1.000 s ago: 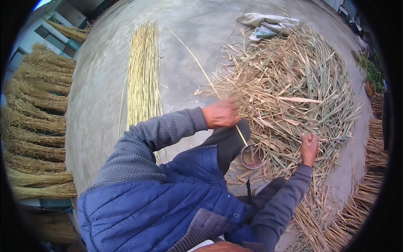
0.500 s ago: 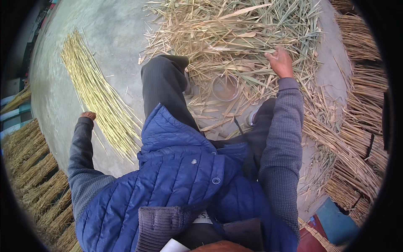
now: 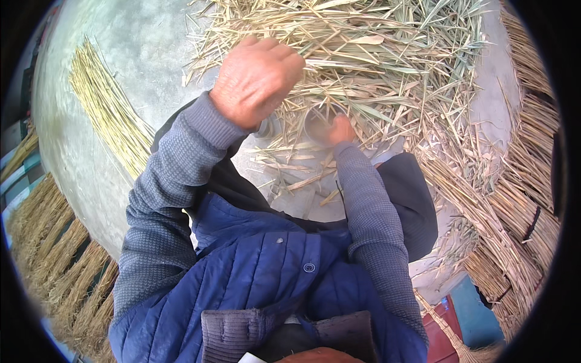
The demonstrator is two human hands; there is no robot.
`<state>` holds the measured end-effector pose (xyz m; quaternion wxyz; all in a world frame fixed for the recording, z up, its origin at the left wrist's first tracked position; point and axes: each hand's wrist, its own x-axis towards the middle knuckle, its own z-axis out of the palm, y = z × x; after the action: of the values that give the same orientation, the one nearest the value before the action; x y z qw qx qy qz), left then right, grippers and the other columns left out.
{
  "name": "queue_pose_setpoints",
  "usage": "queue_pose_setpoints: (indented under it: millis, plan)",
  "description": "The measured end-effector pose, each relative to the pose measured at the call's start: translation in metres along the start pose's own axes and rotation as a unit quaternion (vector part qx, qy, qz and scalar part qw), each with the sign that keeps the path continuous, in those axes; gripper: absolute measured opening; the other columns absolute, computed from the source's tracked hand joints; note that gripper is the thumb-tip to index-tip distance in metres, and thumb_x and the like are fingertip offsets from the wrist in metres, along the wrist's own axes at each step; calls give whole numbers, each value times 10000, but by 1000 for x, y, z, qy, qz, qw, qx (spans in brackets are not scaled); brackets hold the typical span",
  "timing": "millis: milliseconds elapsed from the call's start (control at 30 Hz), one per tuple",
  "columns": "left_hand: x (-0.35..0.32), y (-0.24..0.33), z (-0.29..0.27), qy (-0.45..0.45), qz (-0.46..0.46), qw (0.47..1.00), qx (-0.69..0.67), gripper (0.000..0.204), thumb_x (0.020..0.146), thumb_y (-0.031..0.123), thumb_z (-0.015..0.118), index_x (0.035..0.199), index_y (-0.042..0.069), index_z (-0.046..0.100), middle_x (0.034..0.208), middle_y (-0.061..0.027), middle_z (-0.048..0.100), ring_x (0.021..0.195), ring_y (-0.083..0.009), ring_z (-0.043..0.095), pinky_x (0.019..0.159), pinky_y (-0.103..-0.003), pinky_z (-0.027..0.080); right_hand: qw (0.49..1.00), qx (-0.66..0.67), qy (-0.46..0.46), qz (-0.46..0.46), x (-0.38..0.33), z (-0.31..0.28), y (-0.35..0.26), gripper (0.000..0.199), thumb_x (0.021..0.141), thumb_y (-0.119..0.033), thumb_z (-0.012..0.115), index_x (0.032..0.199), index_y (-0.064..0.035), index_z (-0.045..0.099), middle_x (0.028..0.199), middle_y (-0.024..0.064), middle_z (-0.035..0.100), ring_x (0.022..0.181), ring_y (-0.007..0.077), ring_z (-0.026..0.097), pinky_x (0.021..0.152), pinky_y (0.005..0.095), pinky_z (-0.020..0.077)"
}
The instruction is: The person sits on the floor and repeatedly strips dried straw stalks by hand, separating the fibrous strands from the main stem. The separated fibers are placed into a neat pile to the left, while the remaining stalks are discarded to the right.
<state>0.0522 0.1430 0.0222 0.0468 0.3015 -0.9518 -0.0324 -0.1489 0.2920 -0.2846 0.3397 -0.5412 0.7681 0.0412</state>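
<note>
My left hand (image 3: 257,81) is curled closed, back of the hand up, raised in front of the straw pile's near left edge. Its fingertips are turned under, so whatever it may hold is hidden. Between my feet stands a round, see-through bowl (image 3: 307,123). My right hand (image 3: 341,130) is at the bowl's right side, its fingers reaching over the rim. They are blurred and partly hidden there. Beyond both hands spreads a heap of loose dry straw and leaf strips (image 3: 369,66). To the left, a bunch of yellow-green stalks (image 3: 112,109) lies on the floor, partly covered by my left sleeve.
Bundles of brown stalks (image 3: 532,145) are stacked along the right side. Brushy bundles (image 3: 54,242) lie in rows at the lower left. A small straw broom (image 3: 445,330) rests by a red and teal surface (image 3: 478,308) at the lower right. The floor (image 3: 163,36) is grey concrete.
My left hand has left the yellow-green stalks and swung right, up in front of me. My right hand has come off the straw heap, back and left to the bowl. My knees have spread wider.
</note>
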Motion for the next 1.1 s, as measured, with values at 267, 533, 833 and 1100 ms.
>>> queue_pose_setpoints:
  millis: [267, 533, 833, 1100]
  plan:
    - [1, 15, 28, -128, 20, 990, -48, 223, 807, 188, 700, 964, 42, 639, 930, -51, 653, 820, -224, 606, 707, -358, 435, 996, 53, 38, 66, 36, 54, -9, 559, 790, -250, 784, 1202, -10, 493, 1212, 193, 578, 1018, 356, 674, 844, 461, 559]
    - [4, 22, 30, -157, 34, 985, -69, 279, 799, 196, 707, 1021, 37, 645, 1029, -68, 664, 881, -221, 610, 735, -363, 436, 992, 76, 89, -36, 38, 52, 7, 159, 812, -198, 657, 899, -65, 674, 908, 152, 689, 909, 359, 684, 771, 468, 557]
    - [-9, 26, 26, -179, 53, 981, -44, 315, 776, 213, 717, 1021, 32, 638, 971, -74, 649, 883, -233, 603, 750, -360, 443, 968, -144, 195, 59, 79, -150, 87, 227, 822, -208, 716, 1005, -80, 677, 1030, 167, 685, 866, 353, 702, 726, 453, 569]
    - [-5, 35, 29, -77, 66, 992, -78, 118, 698, 146, 638, 761, 77, 566, 739, -45, 533, 758, -208, 562, 687, -342, 428, 965, 29, 198, -172, 48, -57, 22, 122, 889, -203, 646, 919, -87, 666, 928, 122, 683, 785, 334, 691, 681, 436, 569]
